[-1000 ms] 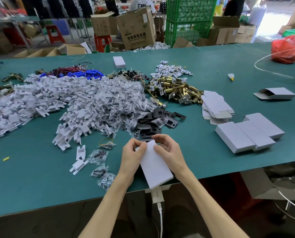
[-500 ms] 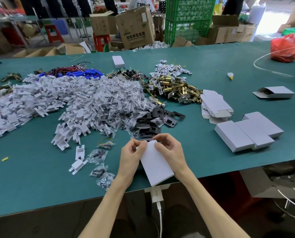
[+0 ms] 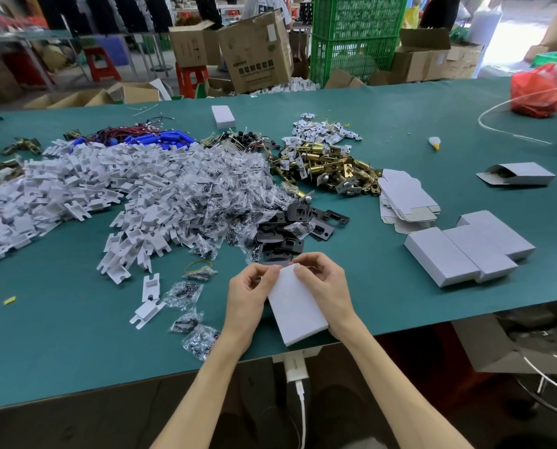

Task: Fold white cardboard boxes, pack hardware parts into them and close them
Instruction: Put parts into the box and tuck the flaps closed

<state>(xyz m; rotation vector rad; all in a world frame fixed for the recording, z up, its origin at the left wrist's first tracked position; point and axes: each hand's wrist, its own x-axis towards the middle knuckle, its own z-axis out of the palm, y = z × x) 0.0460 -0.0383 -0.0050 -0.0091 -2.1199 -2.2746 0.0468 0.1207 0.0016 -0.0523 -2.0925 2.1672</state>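
Observation:
A white cardboard box lies at the near edge of the green table, its far end lifted between both hands. My left hand pinches the box's far left corner with curled fingers. My right hand grips the far right corner, fingers curled over the top end. Three closed white boxes lie side by side to the right. Flat unfolded box blanks are stacked behind them.
Piles fill the table's middle: white plastic pieces, small bags of screws, black metal plates, brass latches. An open-ended box lies far right, a red bag behind it. Loose screw bags lie left of my hands.
My fingers have shifted slightly on the box's far end. The box has stayed in the same place at the table edge.

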